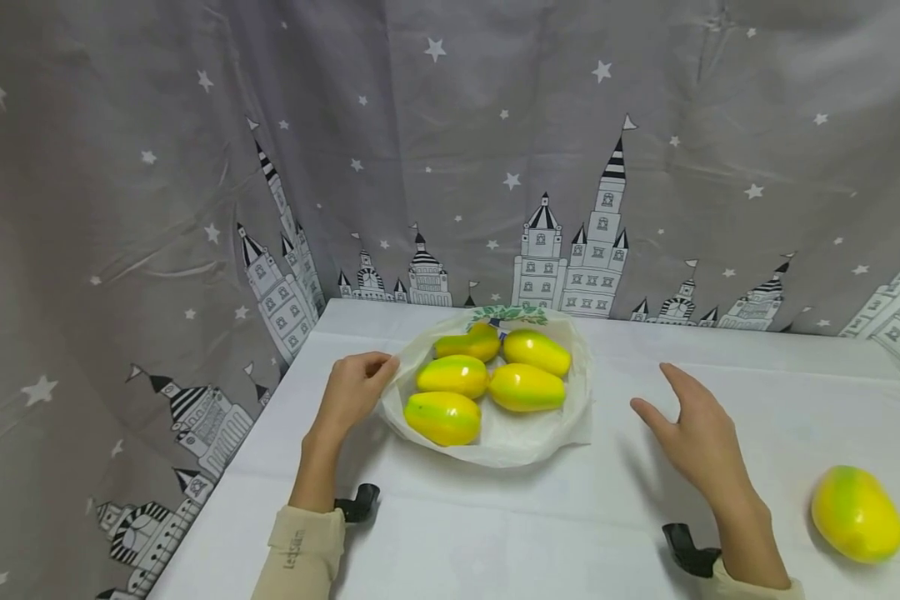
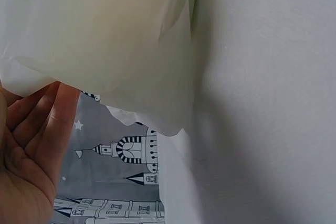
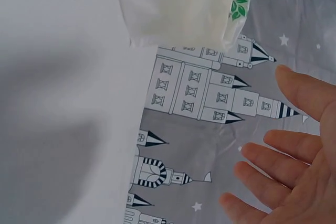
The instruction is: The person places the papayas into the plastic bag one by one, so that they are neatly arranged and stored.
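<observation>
A white plastic bag (image 1: 528,437) with a green leaf print lies wide-mouthed on the table, several yellow-green papayas (image 1: 527,387) inside it. My left hand (image 1: 352,392) pinches the bag's left rim between thumb and fingers; in the left wrist view the bag's side (image 2: 121,40) hides the fingertips. To the right of the bag, my right hand (image 1: 693,429) hovers with thumb and fingers spread, holding nothing. The right wrist view shows its palm and relaxed fingers (image 3: 278,156), apart from the bag. One more papaya (image 1: 857,514) lies alone on the table at the far right.
A white cloth covers the table (image 1: 487,533). Behind it and along the left side hangs a grey curtain (image 1: 450,150) printed with stars and castles. Each wrist wears a black camera mount, such as the right one (image 1: 690,552).
</observation>
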A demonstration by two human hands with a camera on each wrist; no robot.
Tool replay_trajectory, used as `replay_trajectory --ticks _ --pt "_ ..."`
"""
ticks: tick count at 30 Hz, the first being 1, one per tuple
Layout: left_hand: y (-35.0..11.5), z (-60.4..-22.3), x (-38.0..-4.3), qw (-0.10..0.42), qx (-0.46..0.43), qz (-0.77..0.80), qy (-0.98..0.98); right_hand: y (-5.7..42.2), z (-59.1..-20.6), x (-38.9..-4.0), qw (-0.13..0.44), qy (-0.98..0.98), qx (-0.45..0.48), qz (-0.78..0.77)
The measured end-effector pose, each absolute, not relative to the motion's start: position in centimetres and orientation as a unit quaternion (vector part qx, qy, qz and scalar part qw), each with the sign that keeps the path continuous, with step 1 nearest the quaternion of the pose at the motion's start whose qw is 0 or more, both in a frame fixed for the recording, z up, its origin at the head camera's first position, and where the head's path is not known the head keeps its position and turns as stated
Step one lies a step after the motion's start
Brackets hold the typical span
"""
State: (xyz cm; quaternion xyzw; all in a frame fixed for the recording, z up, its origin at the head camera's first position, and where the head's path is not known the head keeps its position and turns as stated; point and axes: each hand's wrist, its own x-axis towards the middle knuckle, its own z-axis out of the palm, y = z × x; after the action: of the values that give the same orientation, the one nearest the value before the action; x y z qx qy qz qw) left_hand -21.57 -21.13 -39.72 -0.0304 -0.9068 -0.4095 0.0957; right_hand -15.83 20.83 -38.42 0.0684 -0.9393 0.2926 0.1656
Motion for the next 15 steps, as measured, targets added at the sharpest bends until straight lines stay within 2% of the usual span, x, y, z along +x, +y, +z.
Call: replay_trajectory --ticks 15 --pt "-21.1 -39.7 -21.6 0.093 -0.035 -0.407 -0.908 24.4 -39.5 -13.7 0.152 -0.946 0.065 0.278"
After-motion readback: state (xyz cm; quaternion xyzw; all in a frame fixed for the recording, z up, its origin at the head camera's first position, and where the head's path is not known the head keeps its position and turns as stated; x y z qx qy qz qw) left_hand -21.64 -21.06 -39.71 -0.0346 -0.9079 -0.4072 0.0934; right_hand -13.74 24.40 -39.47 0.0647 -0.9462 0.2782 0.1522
